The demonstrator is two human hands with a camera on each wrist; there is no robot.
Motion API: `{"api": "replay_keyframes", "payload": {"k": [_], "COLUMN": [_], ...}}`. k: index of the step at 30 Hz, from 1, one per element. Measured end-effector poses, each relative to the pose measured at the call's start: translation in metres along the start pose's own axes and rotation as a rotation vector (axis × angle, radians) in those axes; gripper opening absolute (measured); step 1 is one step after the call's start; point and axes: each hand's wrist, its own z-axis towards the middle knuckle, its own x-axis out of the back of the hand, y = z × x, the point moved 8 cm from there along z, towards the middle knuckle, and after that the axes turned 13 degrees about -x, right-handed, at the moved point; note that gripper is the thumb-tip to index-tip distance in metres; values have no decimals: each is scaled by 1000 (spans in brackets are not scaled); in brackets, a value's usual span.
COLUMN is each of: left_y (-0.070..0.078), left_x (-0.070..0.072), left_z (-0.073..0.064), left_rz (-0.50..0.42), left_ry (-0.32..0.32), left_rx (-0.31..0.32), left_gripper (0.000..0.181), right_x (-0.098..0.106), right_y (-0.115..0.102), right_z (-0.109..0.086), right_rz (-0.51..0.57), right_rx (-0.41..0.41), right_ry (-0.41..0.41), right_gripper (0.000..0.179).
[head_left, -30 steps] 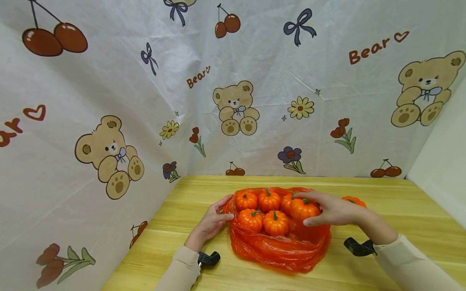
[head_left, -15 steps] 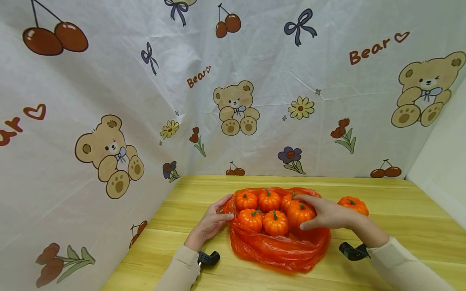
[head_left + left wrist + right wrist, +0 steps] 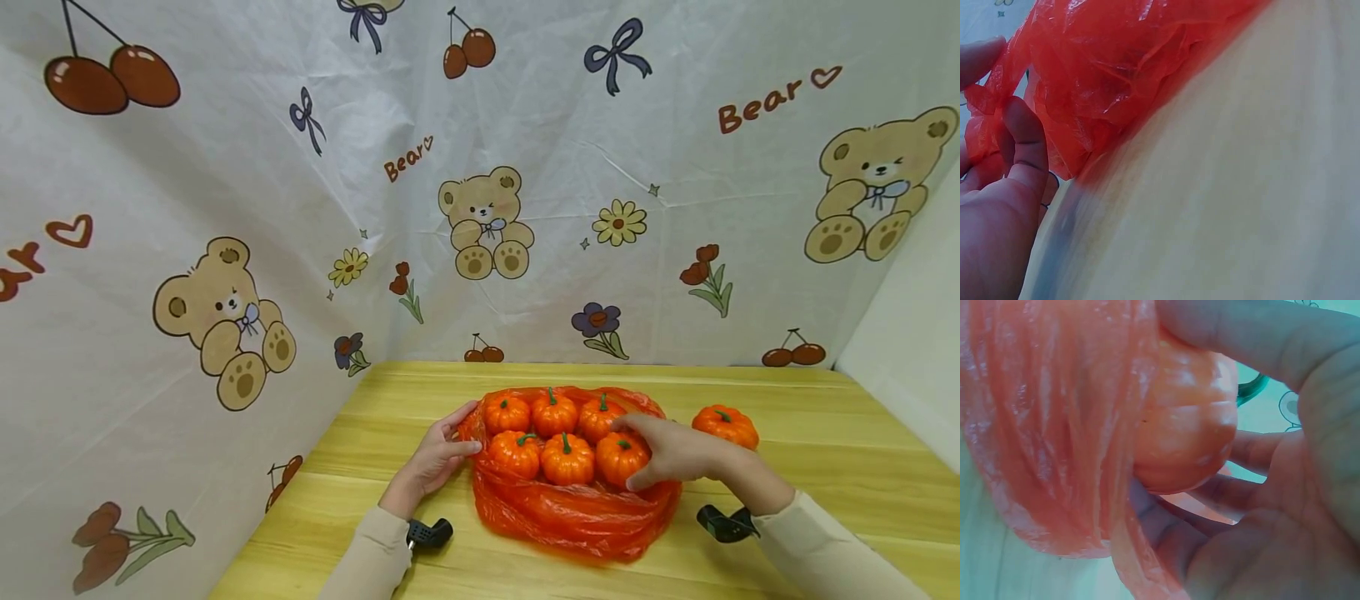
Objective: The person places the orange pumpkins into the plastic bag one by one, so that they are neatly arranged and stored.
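A red plastic bag (image 3: 558, 521) lies open on the table with several small orange pumpkins (image 3: 567, 459) inside, in two rows. My left hand (image 3: 433, 458) pinches the bag's left edge between thumb and fingers; the left wrist view shows the thin film (image 3: 1019, 69) caught there. At the bag's right side, my right hand (image 3: 678, 450) holds the front-right pumpkin (image 3: 622, 458), thumb on the near side and fingers on the far side. In the right wrist view the curled fingers surround this pumpkin (image 3: 1188, 419), and the bag film covers part of it.
Another pumpkin (image 3: 726, 427) sits on the wooden table (image 3: 817, 433) outside the bag, behind my right wrist. A printed cloth (image 3: 480, 317) hangs at the back and left. Black wrist devices (image 3: 430, 533) are strapped to both forearms.
My right hand has lowered the pumpkin into the front-right spot of the bag, moving slightly left, then down. The pumpkin outside shows more fully. My left hand has stayed put.
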Motion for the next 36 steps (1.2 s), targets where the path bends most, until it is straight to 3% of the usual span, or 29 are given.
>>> {"api": "replay_keyframes", "payload": {"k": [21,36], "left_y": [2,1], "left_x": [-1,-1], "left_z": [-1,0], "left_rz": [11,3], "left_ry": [-2,-5], "left_rx": [-8,-9], "left_gripper": [88,89], "right_x": [-1,48], "right_y": [4,13], "right_z": [-3,-18], "right_rz": [-41,23], "right_rx": [38,74], "right_ry": [13,150], "right_gripper": [76,65]}}
